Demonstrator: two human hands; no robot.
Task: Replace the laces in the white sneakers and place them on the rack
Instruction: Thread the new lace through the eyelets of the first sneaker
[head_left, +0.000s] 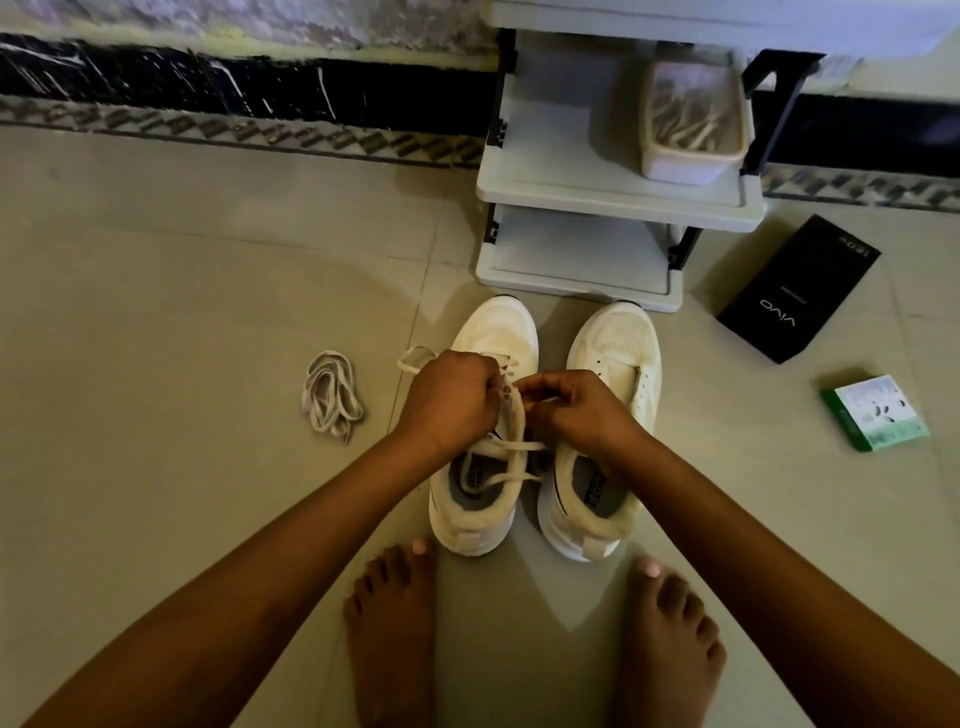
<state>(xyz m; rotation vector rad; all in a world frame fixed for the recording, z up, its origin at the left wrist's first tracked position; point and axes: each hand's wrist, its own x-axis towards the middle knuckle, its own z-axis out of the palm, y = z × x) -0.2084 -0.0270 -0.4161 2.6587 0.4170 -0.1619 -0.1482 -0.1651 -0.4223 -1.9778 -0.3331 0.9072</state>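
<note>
Two white sneakers stand side by side on the floor, toes toward the rack (613, 200). The left sneaker (488, 332) has a white lace (511, 475) partly threaded, with loose ends trailing across its opening. My left hand (449, 400) grips the lace over the middle of that shoe. My right hand (576, 410) pinches the same lace just beside it. The right sneaker (618, 348) has bare eyelets and no lace. A loose bundle of white laces (332, 397) lies on the floor to the left.
The grey two-shelf rack holds a plastic tub (691, 124) of laces on its upper shelf. A black phone box (800, 288) and a green-and-white small box (875, 413) lie on the floor at right. My bare feet (395, 623) stand behind the sneakers.
</note>
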